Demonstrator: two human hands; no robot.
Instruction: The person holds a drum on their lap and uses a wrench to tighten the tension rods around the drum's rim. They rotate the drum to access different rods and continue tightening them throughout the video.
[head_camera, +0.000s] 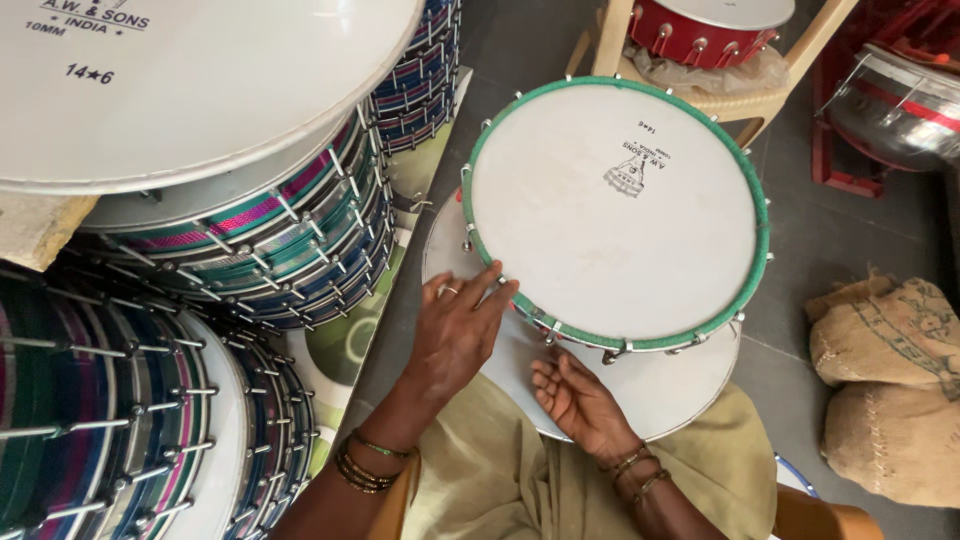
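Green-rimmed drum (615, 215) lies flat, white head up, on a loose white drumhead (660, 385) over the person's lap. Left hand (455, 330) presses spread fingers on its near-left rim, not clamped. Right hand (578, 400) lies open, palm up, under the near edge. Striped drums (250, 230) are stacked left.

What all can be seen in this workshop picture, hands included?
Green-rimmed drum: one, white skin, green hoop with metal hooks, centre, tilted on the lap.
Loose white drum skin: one, white, flat under the green-rimmed drum.
Stacked drums: many, white skins with striped blue, pink and green shells, left side.
Red drum: one, red shell, on a pale chair at the top.
Shiny metal drum: one, silver with a red band, top right.
Burlap sacks: two, brown, on the floor at right.
Left hand: fingers on the drum's near rim, ring and bangles.
Right hand: palm up under the rim, bangles.
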